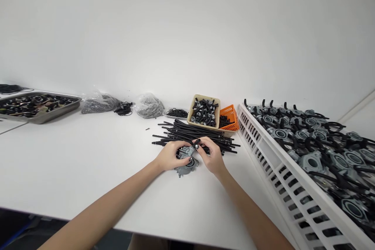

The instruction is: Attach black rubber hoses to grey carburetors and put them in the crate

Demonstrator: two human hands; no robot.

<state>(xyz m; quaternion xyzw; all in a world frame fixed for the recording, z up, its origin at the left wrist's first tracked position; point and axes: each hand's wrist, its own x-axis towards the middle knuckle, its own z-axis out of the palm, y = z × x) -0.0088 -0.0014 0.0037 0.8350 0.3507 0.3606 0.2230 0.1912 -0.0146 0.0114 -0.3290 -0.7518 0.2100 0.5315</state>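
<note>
A grey metal carburetor (186, 168) is held over the white table, its round bore facing me. My left hand (172, 156) is closed around its left side, the thumb lying across the front of the body. Thumb and fingers of my right hand (211, 155) pinch a short black rubber piece (197, 142) at the carburetor's upper right. It touches the metal there, but my fingertips hide how the two meet. Just behind both hands lies a loose pile of black rubber hoses (187, 131).
A white slatted crate (281, 160) of carburetors with black hoses stands at right. Behind the hoses are a cream bin (193, 121) of small parts and an orange basket (233, 115). Plastic bags (149, 105) and a metal tray (55, 113) sit further left along the wall.
</note>
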